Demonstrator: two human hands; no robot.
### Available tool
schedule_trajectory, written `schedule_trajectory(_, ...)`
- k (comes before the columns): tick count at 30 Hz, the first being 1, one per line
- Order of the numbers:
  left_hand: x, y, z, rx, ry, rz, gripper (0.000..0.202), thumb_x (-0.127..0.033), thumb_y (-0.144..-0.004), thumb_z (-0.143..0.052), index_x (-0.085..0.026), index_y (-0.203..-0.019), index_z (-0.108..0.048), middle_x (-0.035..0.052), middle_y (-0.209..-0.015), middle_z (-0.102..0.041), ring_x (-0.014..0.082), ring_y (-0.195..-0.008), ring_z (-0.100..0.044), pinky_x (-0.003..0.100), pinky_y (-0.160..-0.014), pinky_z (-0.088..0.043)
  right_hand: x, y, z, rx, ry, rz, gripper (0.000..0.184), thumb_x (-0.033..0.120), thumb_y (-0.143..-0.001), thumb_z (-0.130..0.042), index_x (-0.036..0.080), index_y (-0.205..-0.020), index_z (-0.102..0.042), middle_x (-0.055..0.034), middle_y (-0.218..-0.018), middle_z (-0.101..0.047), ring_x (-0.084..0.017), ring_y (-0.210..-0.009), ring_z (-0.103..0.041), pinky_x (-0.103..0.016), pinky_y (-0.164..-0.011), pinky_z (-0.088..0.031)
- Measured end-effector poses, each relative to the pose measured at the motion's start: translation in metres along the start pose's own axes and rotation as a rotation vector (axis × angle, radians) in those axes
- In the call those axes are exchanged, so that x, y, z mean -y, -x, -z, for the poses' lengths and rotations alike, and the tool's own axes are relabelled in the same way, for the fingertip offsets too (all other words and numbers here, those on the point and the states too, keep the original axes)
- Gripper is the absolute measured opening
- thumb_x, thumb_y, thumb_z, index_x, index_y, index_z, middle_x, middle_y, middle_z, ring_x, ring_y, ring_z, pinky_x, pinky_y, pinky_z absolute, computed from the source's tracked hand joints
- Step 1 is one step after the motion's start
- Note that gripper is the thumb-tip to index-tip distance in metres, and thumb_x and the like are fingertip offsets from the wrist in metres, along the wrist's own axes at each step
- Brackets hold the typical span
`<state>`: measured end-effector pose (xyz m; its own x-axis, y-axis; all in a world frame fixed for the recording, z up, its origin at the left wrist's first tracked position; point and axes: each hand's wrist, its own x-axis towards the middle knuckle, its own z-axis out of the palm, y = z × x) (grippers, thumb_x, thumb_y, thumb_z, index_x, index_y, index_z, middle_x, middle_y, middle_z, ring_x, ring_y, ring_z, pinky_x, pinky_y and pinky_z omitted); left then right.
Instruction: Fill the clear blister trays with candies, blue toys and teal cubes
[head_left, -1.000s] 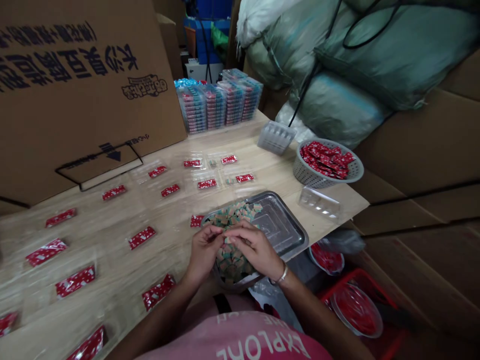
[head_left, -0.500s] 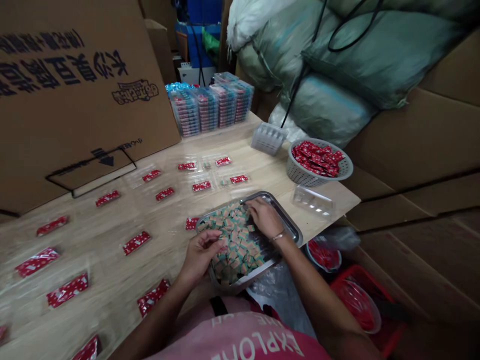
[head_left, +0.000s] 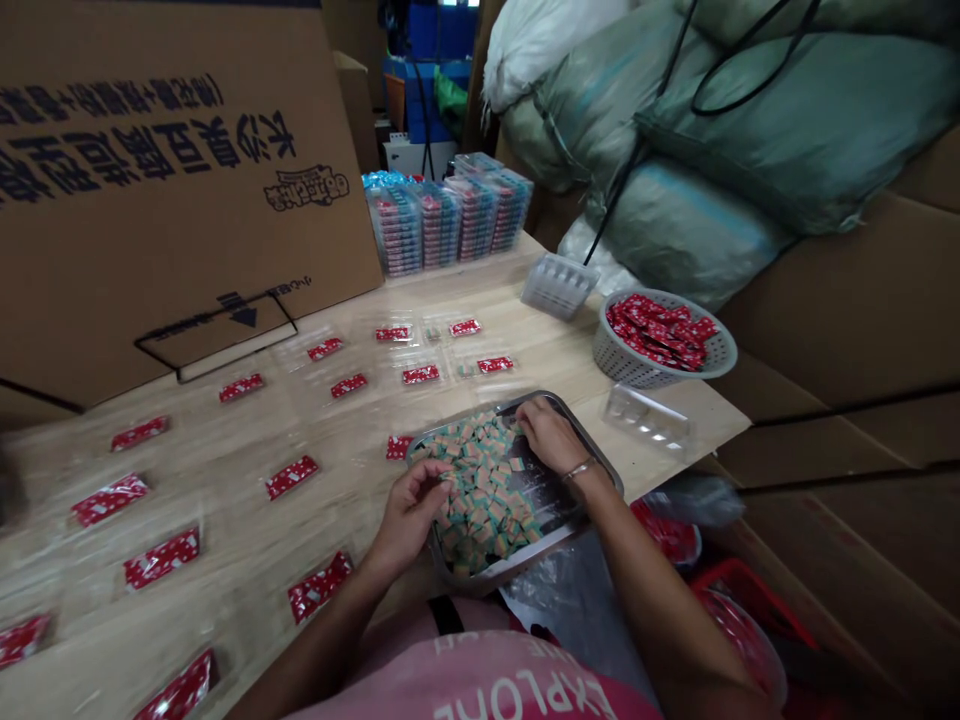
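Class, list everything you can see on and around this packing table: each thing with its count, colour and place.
table: one, pale wood, under everything
metal tray: one, silver, near table edge
wrapped sweets: many, green and tan, in the metal tray
red packets: about fifteen, red, spread over the table in clear trays
basket: one, grey, right corner, full of red packets
empty clear tray: one, clear, between basket and metal tray
filled packs: several stacks, clear with red and blue, far side
cardboard box: one, brown, left rear
sacks: several, grey-green, right rear
left hand: curled on sweets, tray's near-left rim
right hand: on sweets, tray's far corner
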<state>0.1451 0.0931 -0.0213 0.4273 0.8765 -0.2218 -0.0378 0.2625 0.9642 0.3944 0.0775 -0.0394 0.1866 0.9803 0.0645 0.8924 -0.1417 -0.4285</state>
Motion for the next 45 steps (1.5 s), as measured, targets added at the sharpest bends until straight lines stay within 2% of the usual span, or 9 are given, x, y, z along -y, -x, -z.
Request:
schedule_trajectory(3, 0.002, -0.001, -0.002, -0.029, 0.013, -0.006, 0.016, -0.027, -0.064, -0.07, -0.017, -0.076, -0.066, -0.0023, -0.066, -0.059, 0.0108, -0.061, -0.052, 0.02, -0.058, -0.042, 0.025, 0.02, 0.004, -0.088, -0.305, 0.043, 0.01, 0.013, -0.084, -0.047, 0.017, -0.084, -0.056, -0.0048, -0.084, -0.056, -0.017, -0.078, -0.054, -0.028, -0.071, -0.043)
schedule_trajectory(6, 0.005, -0.005, -0.007, -0.078, 0.078, -0.01, 0.017, -0.026, -0.061, -0.073, -0.018, -0.075, -0.068, -0.0022, -0.066, -0.062, 0.0114, -0.06, -0.054, 0.022, -0.058, -0.043, 0.065, 0.043, -0.003, 0.014, -0.758, 0.056, 0.008, 0.026, -0.085, -0.051, 0.019, -0.084, -0.056, 0.0, -0.072, -0.057, -0.014, -0.066, -0.055, -0.025, -0.06, -0.044)
schedule_trajectory(8, 0.007, -0.007, -0.009, -0.11, 0.119, -0.021, 0.017, -0.026, -0.06, -0.073, -0.018, -0.074, -0.069, -0.0018, -0.067, -0.065, 0.0119, -0.061, -0.056, 0.022, -0.06, -0.044, 0.088, 0.054, -0.013, 0.012, -0.896, 0.031, 0.009, 0.028, -0.083, -0.054, 0.019, -0.083, -0.057, 0.0011, -0.07, -0.057, -0.013, -0.063, -0.054, -0.024, -0.058, -0.044)
schedule_trajectory(13, 0.009, -0.003, -0.008, -0.082, 0.112, -0.005, 0.017, -0.027, -0.062, -0.073, -0.019, -0.078, -0.072, 0.0006, -0.074, -0.071, 0.0133, -0.068, -0.06, 0.023, -0.065, -0.046, 0.111, 0.063, -0.028, -0.187, -0.786, -0.012, 0.008, 0.024, -0.083, -0.054, 0.019, -0.087, -0.059, -0.0006, -0.075, -0.057, -0.014, -0.069, -0.054, -0.024, -0.063, -0.043)
schedule_trajectory(20, 0.008, 0.004, -0.006, -0.101, 0.133, -0.04, 0.019, -0.028, -0.063, -0.074, -0.019, -0.08, -0.071, 0.0008, -0.078, -0.071, 0.0136, -0.072, -0.062, 0.024, -0.072, -0.048, 0.119, 0.068, -0.026, -0.275, -0.693, -0.021, 0.006, 0.021, -0.086, -0.048, 0.019, -0.086, -0.053, -0.0022, -0.081, -0.055, -0.014, -0.075, -0.055, -0.025, -0.066, -0.044)
schedule_trajectory(24, 0.006, 0.001, -0.001, -0.003, 0.154, 0.013, 0.026, -0.025, -0.057, -0.078, -0.018, -0.08, -0.07, 0.0011, -0.075, -0.07, 0.0137, -0.067, -0.061, 0.023, -0.064, -0.048, 0.115, 0.067, -0.025, -0.219, -0.735, -0.022, 0.005, 0.022, -0.085, -0.049, 0.02, -0.083, -0.053, -0.0006, -0.075, -0.057, -0.013, -0.067, -0.055, -0.024, -0.061, -0.043)
schedule_trajectory(30, 0.008, -0.004, 0.001, -0.038, 0.294, 0.149, 0.026, -0.025, -0.051, -0.081, -0.016, -0.074, -0.071, 0.001, -0.069, -0.068, 0.0123, -0.061, -0.06, 0.023, -0.061, -0.048, 0.108, 0.067, -0.023, -0.096, -0.969, -0.045, 0.012, 0.029, -0.087, -0.048, 0.02, -0.08, -0.05, 0.0012, -0.067, -0.057, -0.012, -0.059, -0.057, -0.023, -0.056, -0.045)
schedule_trajectory(38, 0.008, -0.001, -0.007, -0.086, 0.263, 0.067, 0.022, -0.019, -0.051, -0.079, -0.017, -0.069, -0.068, -0.0022, -0.066, -0.065, 0.01, -0.061, -0.056, 0.02, -0.061, -0.044, 0.107, 0.072, -0.02, -0.157, -0.71, 0.027, 0.007, 0.022, -0.085, -0.05, 0.019, -0.083, -0.056, -0.0005, -0.074, -0.057, -0.013, -0.067, -0.054, -0.023, -0.061, -0.041)
schedule_trajectory(45, 0.002, -0.003, -0.007, -0.123, 0.306, 0.089, 0.02, -0.026, -0.055, -0.077, -0.017, -0.07, -0.067, -0.0007, -0.066, -0.066, 0.0118, -0.063, -0.059, 0.022, -0.062, -0.046, 0.1, 0.069, -0.013, -0.084, -0.634, 0.084, 0.01, 0.014, -0.08, -0.051, 0.019, -0.073, -0.055, 0.0014, -0.067, -0.052, -0.012, -0.064, -0.05, -0.023, -0.059, -0.039)
